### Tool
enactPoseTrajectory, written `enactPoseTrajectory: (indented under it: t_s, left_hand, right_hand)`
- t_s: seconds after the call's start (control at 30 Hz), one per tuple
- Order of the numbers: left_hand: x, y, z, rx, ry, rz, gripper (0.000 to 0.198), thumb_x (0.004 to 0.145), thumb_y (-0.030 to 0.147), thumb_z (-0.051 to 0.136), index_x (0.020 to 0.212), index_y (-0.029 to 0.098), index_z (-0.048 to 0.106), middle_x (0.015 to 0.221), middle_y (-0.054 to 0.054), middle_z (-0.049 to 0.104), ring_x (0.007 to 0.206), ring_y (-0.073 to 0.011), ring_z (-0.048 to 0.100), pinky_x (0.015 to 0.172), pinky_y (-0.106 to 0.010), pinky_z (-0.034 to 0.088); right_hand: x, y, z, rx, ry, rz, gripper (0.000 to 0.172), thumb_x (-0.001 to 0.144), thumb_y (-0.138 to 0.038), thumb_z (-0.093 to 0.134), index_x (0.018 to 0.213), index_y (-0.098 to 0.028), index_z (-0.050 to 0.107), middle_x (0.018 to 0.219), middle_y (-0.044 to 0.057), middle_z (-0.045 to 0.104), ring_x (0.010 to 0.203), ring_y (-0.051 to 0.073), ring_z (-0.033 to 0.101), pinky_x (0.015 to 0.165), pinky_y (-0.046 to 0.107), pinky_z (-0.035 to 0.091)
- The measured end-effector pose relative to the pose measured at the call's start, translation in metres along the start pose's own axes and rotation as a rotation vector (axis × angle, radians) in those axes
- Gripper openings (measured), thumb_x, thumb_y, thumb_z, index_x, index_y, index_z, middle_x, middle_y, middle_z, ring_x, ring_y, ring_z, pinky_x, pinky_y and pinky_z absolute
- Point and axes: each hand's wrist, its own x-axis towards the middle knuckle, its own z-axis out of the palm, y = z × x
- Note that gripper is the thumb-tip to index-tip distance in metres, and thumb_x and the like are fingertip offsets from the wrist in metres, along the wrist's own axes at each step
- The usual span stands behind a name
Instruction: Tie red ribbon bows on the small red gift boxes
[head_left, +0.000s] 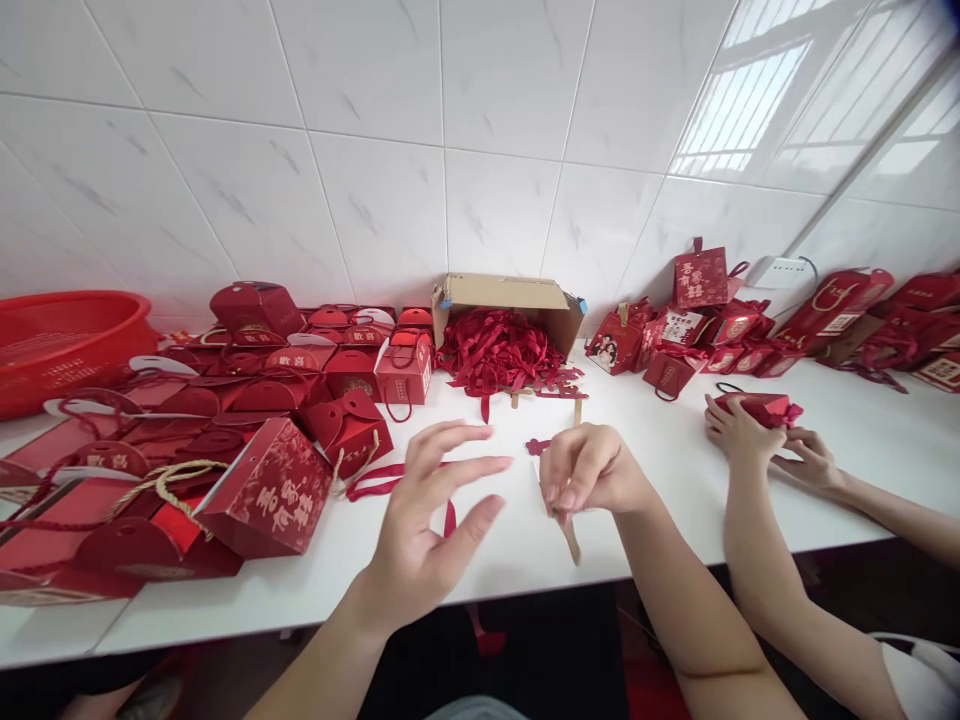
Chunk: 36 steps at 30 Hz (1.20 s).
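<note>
My left hand (427,520) hovers above the white table with fingers and thumb spread, nothing between them. Close by on its right, my right hand (592,470) is closed in a pinch on a tan ribbon (572,545), whose end hangs below the fingertips. A dark red cut-out piece (537,446) lies beside that hand. Red ribbon (375,487) trails over the table behind my left hand. Left of it stands a red gift box (274,490) with gold characters, next to a smaller red box (345,430) with a cord handle.
Many red boxes crowd the left, before a red plastic basket (75,345). A cardboard box (510,290) spills red ribbons (499,350) at the wall. More red boxes (701,278) and a power strip (784,271) stand right. A co-worker's hands (739,430) hold a red box (761,408).
</note>
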Motion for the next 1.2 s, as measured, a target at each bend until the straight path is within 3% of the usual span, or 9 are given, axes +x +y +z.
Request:
enactPoseTrajectory:
  t_s: [0.1,0.23,0.37,0.5,0.7,0.9,1.2]
  left_hand:
    - [0.008,0.017,0.001,-0.032,-0.173,0.150,0.033,0.086,0.012,0.060,0.116,0.026,0.062,0.129,-0.007,0.054,0.128,-0.0235,0.041,0.108,-0.045,0.035]
    - [0.000,0.020,0.004,-0.022,-0.251,0.198,0.031,0.087,0.012,0.060,0.114,0.026,0.066,0.127,-0.007,0.056,0.128,-0.0237,0.039,0.110,-0.047,0.032]
    - [-0.017,0.017,0.004,-0.018,-0.256,0.106,0.024,0.085,0.013,0.063,0.103,0.027,0.069,0.125,-0.005,0.058,0.130,-0.0243,0.035,0.109,-0.046,0.033]
    - [-0.038,0.012,0.003,-0.079,-0.394,-0.031,0.018,0.086,0.019,0.063,0.100,0.029,0.070,0.130,-0.005,0.055,0.134,-0.0248,0.032,0.111,-0.046,0.033]
    - [-0.076,0.002,0.009,-0.273,-0.612,-0.198,0.007,0.079,0.025,0.072,0.085,0.028,0.074,0.113,-0.005,0.064,0.132,-0.0248,0.038,0.109,-0.043,0.038]
    - [-0.113,0.002,0.013,-0.304,-0.602,-0.310,0.008,0.080,0.022,0.071,0.081,0.027,0.076,0.100,-0.005,0.066,0.124,-0.0226,0.047,0.105,-0.040,0.043]
    - [-0.165,0.009,0.014,-0.189,-0.536,-0.310,0.010,0.079,0.019,0.070,0.081,0.027,0.075,0.094,-0.006,0.063,0.118,-0.0232,0.048,0.098,-0.038,0.048]
  right_hand:
    - [-0.001,-0.003,0.014,0.203,-0.216,0.031,0.013,0.066,-0.024,0.082,0.076,-0.031,0.077,0.068,0.000,0.071,0.057,0.014,0.070,0.055,0.026,0.058]
    - [-0.007,-0.002,0.026,0.266,-0.270,0.078,0.016,0.068,-0.021,0.081,0.079,-0.032,0.077,0.068,0.000,0.073,0.059,0.013,0.070,0.059,0.024,0.058]
    - [-0.021,0.003,0.033,0.220,-0.194,0.100,0.022,0.066,-0.015,0.081,0.081,-0.029,0.077,0.072,0.001,0.076,0.061,0.014,0.072,0.057,0.022,0.058]
    - [-0.042,0.014,0.046,0.211,-0.207,0.146,0.026,0.068,-0.011,0.079,0.087,-0.028,0.077,0.077,0.002,0.077,0.065,0.015,0.072,0.061,0.024,0.059]
    - [-0.085,0.050,0.086,0.459,-0.172,0.245,0.011,0.070,-0.021,0.079,0.081,-0.024,0.078,0.069,0.003,0.076,0.058,0.016,0.072,0.058,0.025,0.061]
    - [-0.123,0.089,0.122,0.576,0.021,0.265,0.011,0.064,-0.019,0.083,0.073,-0.023,0.078,0.064,0.003,0.075,0.052,0.015,0.071,0.048,0.020,0.058]
    - [-0.158,0.119,0.153,0.522,0.138,0.215,0.018,0.059,-0.011,0.085,0.069,-0.024,0.078,0.060,0.001,0.072,0.047,0.015,0.070,0.043,0.017,0.055]
